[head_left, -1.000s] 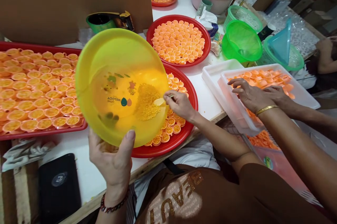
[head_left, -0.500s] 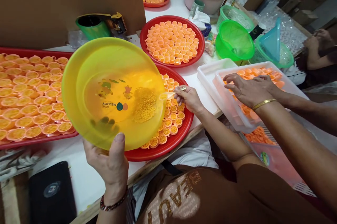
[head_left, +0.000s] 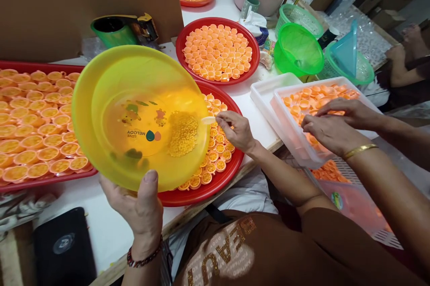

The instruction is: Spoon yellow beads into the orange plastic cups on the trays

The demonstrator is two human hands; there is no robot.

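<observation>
My left hand [head_left: 137,205] grips the lower rim of a yellow basin [head_left: 97,111], thumb on the inside, and holds it tilted toward me. Small yellow beads [head_left: 183,134] lie heaped on its right side. Pinched in my right hand [head_left: 237,129] is a small pale spoon [head_left: 208,120], its bowl over the basin's right rim. Partly hidden beneath the basin, a round red tray [head_left: 223,183] carries small orange cups [head_left: 220,165] with yellow beads in them.
A red tray [head_left: 50,178] of filled orange cups lies left. Behind stands another round red tray [head_left: 179,49] of orange cups. At right, a co-worker's hands [head_left: 329,129] are over a white bin [head_left: 319,160] of orange pieces. A black tablet-like object [head_left: 63,250] lies front left.
The basin and my left hand have shifted slightly left. My right hand has moved a little left with the spoon. The co-worker's hands have moved right over the bin.
</observation>
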